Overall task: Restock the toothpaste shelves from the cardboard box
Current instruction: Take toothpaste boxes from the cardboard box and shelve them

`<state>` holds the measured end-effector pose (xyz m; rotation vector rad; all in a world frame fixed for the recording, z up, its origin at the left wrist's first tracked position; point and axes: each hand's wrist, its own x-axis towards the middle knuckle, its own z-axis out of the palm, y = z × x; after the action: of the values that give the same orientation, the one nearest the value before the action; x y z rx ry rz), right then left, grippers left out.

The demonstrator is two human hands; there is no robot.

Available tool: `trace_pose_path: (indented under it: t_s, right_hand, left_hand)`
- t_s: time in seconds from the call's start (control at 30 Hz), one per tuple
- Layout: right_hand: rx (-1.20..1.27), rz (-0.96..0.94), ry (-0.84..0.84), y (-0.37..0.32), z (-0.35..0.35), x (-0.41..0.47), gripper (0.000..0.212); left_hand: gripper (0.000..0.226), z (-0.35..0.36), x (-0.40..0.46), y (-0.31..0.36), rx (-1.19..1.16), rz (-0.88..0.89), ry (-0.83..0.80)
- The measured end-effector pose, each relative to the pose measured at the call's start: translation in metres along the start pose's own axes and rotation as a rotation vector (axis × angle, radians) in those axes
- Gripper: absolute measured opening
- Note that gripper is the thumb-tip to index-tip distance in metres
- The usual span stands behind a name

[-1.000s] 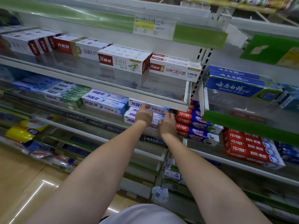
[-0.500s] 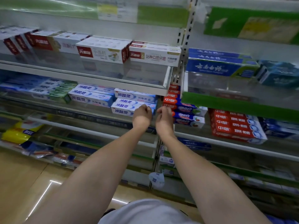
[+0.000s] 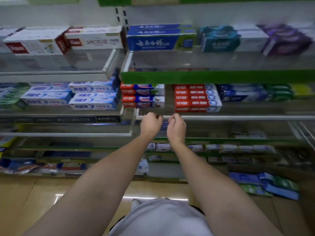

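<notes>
Both hands have drawn back from the white-and-blue toothpaste boxes [image 3: 92,99] and now hang in front of the shelf rail, further right than a second ago. At left, white-and-red cartons [image 3: 92,38] sit on the upper shelf; the white-and-blue boxes lie stacked on the shelf below, well left of the hands. Left hand [image 3: 150,124]: fingers curled, nothing visibly held. Right hand [image 3: 176,128]: fingers likewise curled, close beside the left, no item visible in it. Just above and beyond them, red-and-blue boxes [image 3: 142,96] and red boxes [image 3: 196,97] rest on the middle shelf [image 3: 238,118]. Frame is motion-blurred. No cardboard box is in view.
</notes>
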<state>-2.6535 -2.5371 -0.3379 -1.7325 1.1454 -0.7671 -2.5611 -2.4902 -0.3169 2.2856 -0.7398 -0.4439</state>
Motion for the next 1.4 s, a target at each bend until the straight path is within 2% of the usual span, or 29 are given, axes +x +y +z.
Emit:
trace_pose_path:
  t_s: [0.07, 0.3, 0.43, 0.53, 0.67, 0.8, 0.9, 1.0, 1.13, 1.33, 1.4]
  right_hand:
    - [-0.022, 0.052, 0.053, 0.026, -0.028, -0.007, 0.027]
    - [-0.182, 0.281, 0.106, 0.128, -0.134, -0.038, 0.02]
    - [-0.19, 0.406, 0.185, 0.175, -0.18, -0.058, 0.017]
    - [-0.071, 0.545, 0.297, 0.207, -0.204, -0.075, 0.018]
    - [0.073, 0.698, 0.484, 0.237, -0.215, -0.093, 0.021]
    - [0.108, 0.791, 0.587, 0.257, -0.22, -0.106, 0.026]
    - [0.108, 0.823, 0.703, 0.27, -0.233, -0.107, 0.019]
    - [0.098, 0.887, 0.751, 0.28, -0.248, -0.103, 0.017]
    - [0.124, 1.014, 0.727, 0.289, -0.258, -0.098, 0.023]
    - [0.149, 1.152, 0.801, 0.297, -0.258, -0.089, 0.027]
    - [0.154, 1.181, 0.817, 0.301, -0.255, -0.085, 0.028]
  left_hand:
    - [0.045, 0.028, -0.016, 0.017, 0.016, 0.014, -0.056]
    - [0.051, 0.141, -0.069, 0.055, 0.096, 0.126, -0.291]
    - [0.033, 0.202, -0.098, 0.076, 0.127, 0.184, -0.417]
    - [0.019, 0.24, -0.118, 0.083, 0.188, 0.22, -0.517]
    - [0.012, 0.276, -0.138, 0.09, 0.267, 0.258, -0.656]
    - [0.012, 0.303, -0.156, 0.101, 0.328, 0.339, -0.778]
    - [0.011, 0.328, -0.16, 0.108, 0.348, 0.364, -0.858]
    - [0.01, 0.351, -0.162, 0.116, 0.368, 0.389, -0.926]
    - [0.012, 0.375, -0.162, 0.122, 0.401, 0.431, -0.979]
    - [0.006, 0.4, -0.146, 0.126, 0.462, 0.435, -1.088]
    - [0.011, 0.408, -0.139, 0.126, 0.489, 0.439, -1.106]
